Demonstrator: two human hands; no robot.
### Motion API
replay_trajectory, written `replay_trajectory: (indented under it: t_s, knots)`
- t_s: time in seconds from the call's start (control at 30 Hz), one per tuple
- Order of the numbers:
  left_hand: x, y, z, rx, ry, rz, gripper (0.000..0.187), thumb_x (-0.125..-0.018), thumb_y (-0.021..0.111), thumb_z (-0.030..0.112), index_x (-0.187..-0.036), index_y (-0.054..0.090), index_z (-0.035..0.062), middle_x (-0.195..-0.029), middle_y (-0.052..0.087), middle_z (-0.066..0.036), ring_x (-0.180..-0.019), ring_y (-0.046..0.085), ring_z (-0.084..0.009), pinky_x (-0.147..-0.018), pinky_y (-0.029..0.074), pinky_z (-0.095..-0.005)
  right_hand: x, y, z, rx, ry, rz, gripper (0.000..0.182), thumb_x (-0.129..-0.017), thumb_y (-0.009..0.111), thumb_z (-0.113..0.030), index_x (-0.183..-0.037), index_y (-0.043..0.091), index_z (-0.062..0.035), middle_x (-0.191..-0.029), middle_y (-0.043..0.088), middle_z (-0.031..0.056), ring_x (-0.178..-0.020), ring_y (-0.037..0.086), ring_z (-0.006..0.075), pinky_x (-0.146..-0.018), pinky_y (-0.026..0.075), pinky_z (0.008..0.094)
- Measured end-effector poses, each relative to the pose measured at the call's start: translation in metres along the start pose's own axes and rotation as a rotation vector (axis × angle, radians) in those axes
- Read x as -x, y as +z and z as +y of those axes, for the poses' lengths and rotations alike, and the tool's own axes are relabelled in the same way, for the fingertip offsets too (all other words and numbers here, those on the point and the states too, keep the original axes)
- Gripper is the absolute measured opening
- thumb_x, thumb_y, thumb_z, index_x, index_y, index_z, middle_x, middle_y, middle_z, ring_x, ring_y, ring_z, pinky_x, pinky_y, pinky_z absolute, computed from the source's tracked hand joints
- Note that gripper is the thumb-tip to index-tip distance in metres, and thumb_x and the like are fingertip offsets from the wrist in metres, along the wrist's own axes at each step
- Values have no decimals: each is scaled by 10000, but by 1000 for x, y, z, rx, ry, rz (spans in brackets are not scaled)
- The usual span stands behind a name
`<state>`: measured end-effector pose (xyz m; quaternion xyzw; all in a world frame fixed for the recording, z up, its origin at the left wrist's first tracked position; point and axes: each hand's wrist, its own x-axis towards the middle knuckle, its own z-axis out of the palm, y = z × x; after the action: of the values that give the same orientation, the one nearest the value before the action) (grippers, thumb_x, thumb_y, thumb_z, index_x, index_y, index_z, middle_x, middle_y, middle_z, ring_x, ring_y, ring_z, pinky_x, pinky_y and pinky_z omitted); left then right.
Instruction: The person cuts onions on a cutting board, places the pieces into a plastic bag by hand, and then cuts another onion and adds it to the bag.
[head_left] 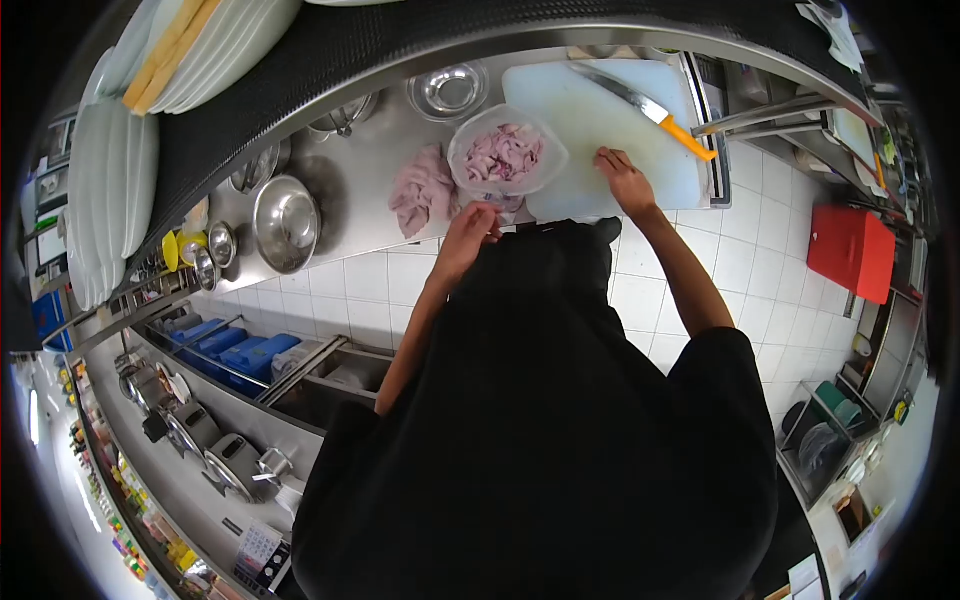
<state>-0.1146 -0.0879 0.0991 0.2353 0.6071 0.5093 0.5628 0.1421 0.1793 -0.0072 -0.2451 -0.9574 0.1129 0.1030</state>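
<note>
My left hand [470, 234] is at the counter's front edge, just below a clear tub [553, 150] of sliced purplish-pink pieces [504, 153]; its fingers are curled together, and what they hold, if anything, is too small to tell. A second clear container [506, 204] shows partly under the tub, beside that hand. Over the lower part of the white cutting board [590, 120], my right hand [624, 182] has its fingers bent, partly apart, with nothing visible in them. A knife with an orange handle [686, 138] lies along the board's upper right. Left of the tub is a crumpled pink cloth [423, 190].
Steel bowls [287, 224] stand on the counter [350, 190] at the left, and another bowl [448, 92] sits behind the tub. A shelf edge [400, 62] with stacked white plates [112, 190] crosses above. A red box [851, 253] is at the far right.
</note>
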Motion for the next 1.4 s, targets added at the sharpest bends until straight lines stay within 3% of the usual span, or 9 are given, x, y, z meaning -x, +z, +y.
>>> replay_trajectory:
  t_s: [0.17, 0.27, 0.43, 0.53, 0.63, 0.8, 1.0, 1.17, 1.4]
  knots:
    - [6, -12, -10, -45, -68, -31, 314, -1067, 538, 310, -1213, 608, 40, -999, 632, -51, -919, 640, -150, -843, 528, -312, -15, 20, 2, -110, 408, 116, 177, -898, 634, -68, -1064, 693, -47, -1075, 736, 71, -1022, 702, 237, -805, 593, 325]
    - [11, -20, -11, 24, -80, 16, 304, -1069, 537, 308, -1209, 606, 48, -988, 636, -38, -911, 632, -136, -834, 517, -298, -23, 0, -12, -553, 754, 269, 155, -915, 671, -69, -1052, 735, -34, -941, 762, 76, -852, 730, 177, -738, 576, 298]
    - [1, -25, -2, -16, -70, 14, 288, -1067, 540, 305, -1203, 608, 60, -987, 629, -35, -910, 631, -138, -822, 512, -303, -56, -101, -90, -1106, 773, 442, 182, -911, 715, -68, -1085, 767, -70, -886, 761, 15, -788, 693, 100, -746, 547, 264]
    - [-5, -26, -2, -31, -71, -13, 289, -1067, 541, 315, -1199, 608, 67, -984, 626, -31, -905, 629, -136, -811, 511, -305, -85, -130, -162, -1026, 452, 366, 203, -928, 717, -68, -1130, 734, -55, -988, 761, 47, -829, 695, 114, -698, 557, 290]
    - [-17, -29, -15, -33, -51, -66, 290, -1064, 547, 329, -1181, 608, 71, -990, 631, -26, -899, 626, -133, -793, 508, -296, -102, -72, -177, -452, 135, 286, 240, -856, 736, -142, -1081, 726, -61, -1049, 730, 117, -952, 689, 283, -865, 540, 478]
    - [-16, -33, -15, -64, -39, -24, 288, -1056, 559, 326, -1164, 616, 65, -1006, 640, -37, -892, 626, -134, -789, 514, -289, -105, -107, -184, -190, 154, 349, 187, -850, 716, -175, -1005, 710, -70, -990, 676, 118, -948, 649, 341, -858, 513, 480]
    - [-1, -48, -42, -14, 5, 151, 269, -1055, 561, 312, -1121, 638, 63, -974, 646, -38, -864, 635, -137, -775, 519, -295, -32, -22, -29, -300, 637, 306, 166, -916, 651, -143, -1053, 684, -55, -1030, 645, 185, -1055, 603, 425, -941, 496, 512]
    - [-7, -50, -62, 96, 74, 369, 239, -1065, 547, 278, -1073, 643, 60, -894, 646, -19, -797, 627, -117, -723, 508, -284, -22, -6, -11, -185, 364, 166, 173, -921, 685, -190, -1029, 661, -57, -1043, 659, 193, -908, 663, 405, -839, 548, 492]
    - [-21, -41, -46, 140, 333, 574, 193, -1076, 502, 191, -1044, 631, 50, -817, 621, -5, -725, 575, -98, -659, 468, -270, -31, 1, 3, -58, 402, -149, 140, -877, 679, -151, -948, 649, -35, -889, 698, 189, -812, 691, 410, -746, 574, 493]
